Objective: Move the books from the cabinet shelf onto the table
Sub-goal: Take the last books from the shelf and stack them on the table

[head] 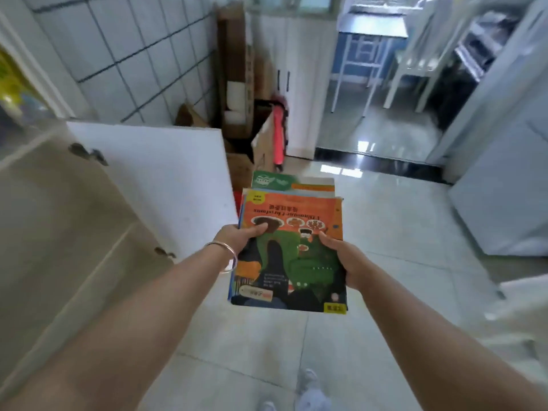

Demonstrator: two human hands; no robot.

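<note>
Books: a stack of picture books [292, 247] is up in the air over the floor, centre of view, nowhere near a shelf or table surface right now. Top one has an orange and green cover, printed upside down from here.
Book count: I can make out at least three by the offset far edges (a green-topped one pokes out farthest), but an exact count isn't possible, the layers blur together.
Left hand [240, 237]: clamped on the stack's left edge, thumb on the top cover, fingers hidden underneath. One bangle [222, 256] on that wrist.
Right hand [341, 256]: clamped on the right edge the same way, thumb on top.
Left side: an open white cabinet door [154, 185] swings out into the walkway; its far right corner sits just beside the stack's left edge. Two dark hinges show along its near edge.
Far left: cardboard boxes [237, 84] piled against the tiled wall, a red-pink thing leaning there too.
Open room: the pale tiled floor [400, 232] ahead and to the right is wide open up to a dark threshold strip.
Far right: a table with white legs [370, 31] past the threshold, one white chair [415, 60] beside it.
Right: a big white appliance or cabinet [504, 188] closes off that side.
Near: two feet in pale shoes [308, 393] at the bottom.
</note>
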